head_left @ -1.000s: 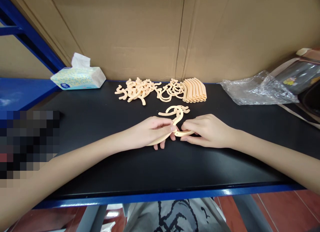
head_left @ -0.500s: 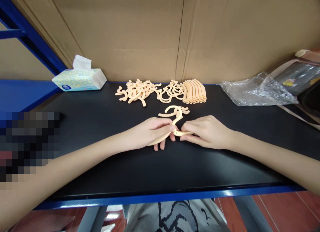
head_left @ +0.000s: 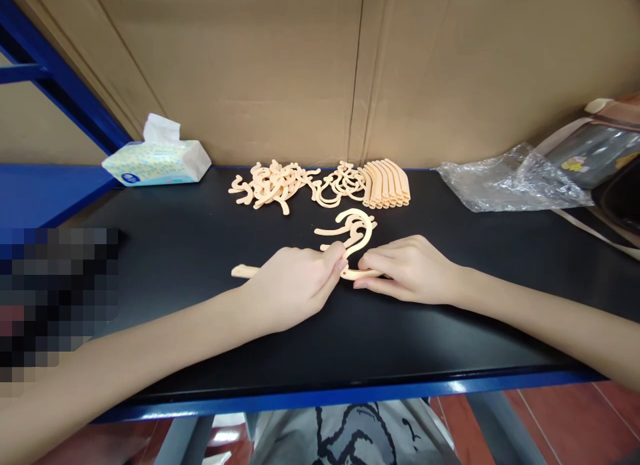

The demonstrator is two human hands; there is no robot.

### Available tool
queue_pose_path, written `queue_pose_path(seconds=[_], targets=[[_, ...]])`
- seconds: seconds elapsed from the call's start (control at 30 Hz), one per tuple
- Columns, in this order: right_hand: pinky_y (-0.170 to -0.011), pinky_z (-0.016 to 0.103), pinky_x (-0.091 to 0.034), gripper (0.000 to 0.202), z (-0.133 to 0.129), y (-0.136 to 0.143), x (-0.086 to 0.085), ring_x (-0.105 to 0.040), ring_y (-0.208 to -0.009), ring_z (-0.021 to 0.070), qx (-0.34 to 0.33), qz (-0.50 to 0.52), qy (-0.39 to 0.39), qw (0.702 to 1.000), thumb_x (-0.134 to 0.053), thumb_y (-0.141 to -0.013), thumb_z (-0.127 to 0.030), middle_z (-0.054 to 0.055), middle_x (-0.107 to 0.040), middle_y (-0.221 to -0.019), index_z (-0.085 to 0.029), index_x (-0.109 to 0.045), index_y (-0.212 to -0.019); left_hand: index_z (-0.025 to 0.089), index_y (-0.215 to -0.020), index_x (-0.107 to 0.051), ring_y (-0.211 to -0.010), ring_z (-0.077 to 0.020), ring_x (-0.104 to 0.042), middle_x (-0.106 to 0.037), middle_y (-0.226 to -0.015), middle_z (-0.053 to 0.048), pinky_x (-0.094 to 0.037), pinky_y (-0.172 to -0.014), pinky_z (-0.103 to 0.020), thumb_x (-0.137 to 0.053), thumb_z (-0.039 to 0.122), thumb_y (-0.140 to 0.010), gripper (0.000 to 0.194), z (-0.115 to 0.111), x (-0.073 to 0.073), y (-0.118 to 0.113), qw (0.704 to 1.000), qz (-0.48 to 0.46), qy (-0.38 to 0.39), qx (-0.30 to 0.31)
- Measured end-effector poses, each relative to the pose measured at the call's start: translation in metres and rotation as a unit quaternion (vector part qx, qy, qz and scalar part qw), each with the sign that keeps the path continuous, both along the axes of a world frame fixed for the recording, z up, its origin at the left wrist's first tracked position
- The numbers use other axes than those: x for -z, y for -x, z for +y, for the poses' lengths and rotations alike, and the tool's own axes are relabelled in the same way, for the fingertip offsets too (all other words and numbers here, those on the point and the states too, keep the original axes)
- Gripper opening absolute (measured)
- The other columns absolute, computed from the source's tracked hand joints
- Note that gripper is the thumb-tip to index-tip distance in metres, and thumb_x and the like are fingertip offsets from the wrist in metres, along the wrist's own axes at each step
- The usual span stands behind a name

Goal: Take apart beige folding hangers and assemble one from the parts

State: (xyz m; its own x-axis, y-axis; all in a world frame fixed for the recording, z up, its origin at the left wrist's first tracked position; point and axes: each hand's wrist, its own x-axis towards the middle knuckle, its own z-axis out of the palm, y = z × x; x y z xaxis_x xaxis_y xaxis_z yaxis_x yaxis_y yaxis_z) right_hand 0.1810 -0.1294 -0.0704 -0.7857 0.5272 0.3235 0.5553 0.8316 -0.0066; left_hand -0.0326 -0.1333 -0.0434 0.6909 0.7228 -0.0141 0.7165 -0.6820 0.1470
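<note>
A cream plastic folding hanger is between my hands, its curved hook standing up toward the back. My left hand is closed around the hanger near the middle joint, thumb and fingertips pressed at the base of the hook. One hanger arm sticks out to the left beyond this hand. My right hand pinches the other, short-looking arm; its far end is hidden under the fingers. Just behind the hook lie a few loose curved pieces of the same colour, partly covered by it.
Along the back of the black table are a heap of hook pieces, thinner curved pieces and a neat stack of arm pieces. A tissue pack stands left; a clear plastic bag and a transparent handbag lie right.
My left hand has rolled over, knuckles now up, and its hanger arm now shows out to the left. The hook has shifted slightly right. My right hand keeps its pinch.
</note>
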Motion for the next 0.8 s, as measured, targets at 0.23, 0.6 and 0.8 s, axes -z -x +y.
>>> queue_pose_path(seconds=[0.23,0.6,0.8], targets=[[-0.048,0.024,-0.021,0.035,0.000,-0.001,0.001,-0.051,-0.054,0.0088,0.003,0.011,-0.012,1.000,-0.040,-0.094,-0.040,-0.002,-0.058,-0.061,-0.016,-0.055,-0.073,0.018,-0.091,-0.043,-0.052,-0.0173,-0.058,-0.059,-0.061,0.002,-0.029,-0.046,-0.024,-0.029,0.045,-0.095,0.031,0.005,0.004,0.003,0.998,0.026,-0.045,0.040],[-0.049,0.022,-0.026,0.035,0.006,-0.006,0.001,-0.049,-0.051,0.0083,0.042,0.038,0.043,0.997,-0.040,-0.094,-0.042,-0.001,-0.059,-0.063,-0.017,-0.056,-0.075,0.018,-0.091,-0.047,-0.052,-0.0191,-0.059,-0.061,-0.061,0.000,-0.030,-0.045,-0.024,-0.027,0.043,-0.097,0.033,0.011,0.006,0.005,0.994,0.065,-0.071,0.052],[-0.054,0.022,-0.031,0.024,0.007,-0.005,0.001,-0.054,-0.061,0.0101,0.012,0.029,0.045,0.998,-0.042,-0.093,-0.034,0.000,-0.062,-0.072,-0.017,-0.057,-0.083,0.018,-0.096,-0.043,-0.050,-0.0178,-0.056,-0.055,-0.057,0.004,-0.029,-0.045,-0.023,-0.033,0.046,-0.094,0.030,0.012,0.006,0.007,0.998,0.025,-0.040,0.044]])
